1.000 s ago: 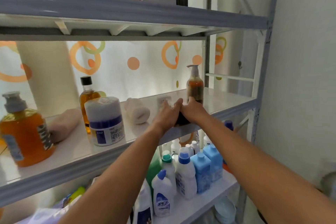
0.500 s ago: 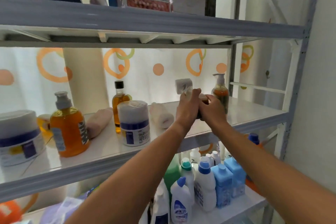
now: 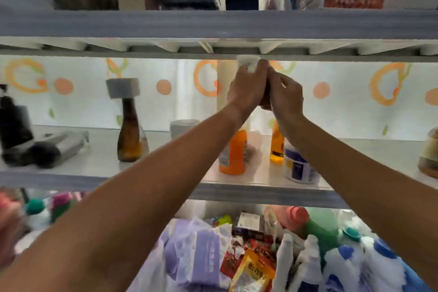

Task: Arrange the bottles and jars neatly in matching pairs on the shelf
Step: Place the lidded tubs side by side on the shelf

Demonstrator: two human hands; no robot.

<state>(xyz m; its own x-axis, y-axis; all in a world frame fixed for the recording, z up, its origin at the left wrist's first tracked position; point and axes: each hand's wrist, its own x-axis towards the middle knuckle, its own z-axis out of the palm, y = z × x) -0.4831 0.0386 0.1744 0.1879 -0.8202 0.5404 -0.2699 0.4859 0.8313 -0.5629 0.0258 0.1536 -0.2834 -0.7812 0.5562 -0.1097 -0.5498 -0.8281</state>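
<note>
Item: brown bottle (image 3: pixel 266 99), white cap, held high above the shelf (image 3: pixel 99 156). Left hand (image 3: pixel 246 91) closed round its cap end; right hand (image 3: pixel 285 97) closed on its body. Its match (image 3: pixel 130 130) stands upright on the shelf, far left of your hands. Keep the bottle vertical, clear the orange bottles (image 3: pixel 233 152) below, and set it just beside the match.

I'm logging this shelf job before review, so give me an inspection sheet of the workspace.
Surface: white middle shelf, partly filled.
Job's things: brown bottle with white cap held up by both hands; matching brown bottle standing at left; two orange bottles; white jar.
Clutter: dark items lying at far left.
Grippers: left hand and right hand closed on the bottle.
Cables: nothing seen.
Surroundings: boxes above; packets and bottles below.
</note>
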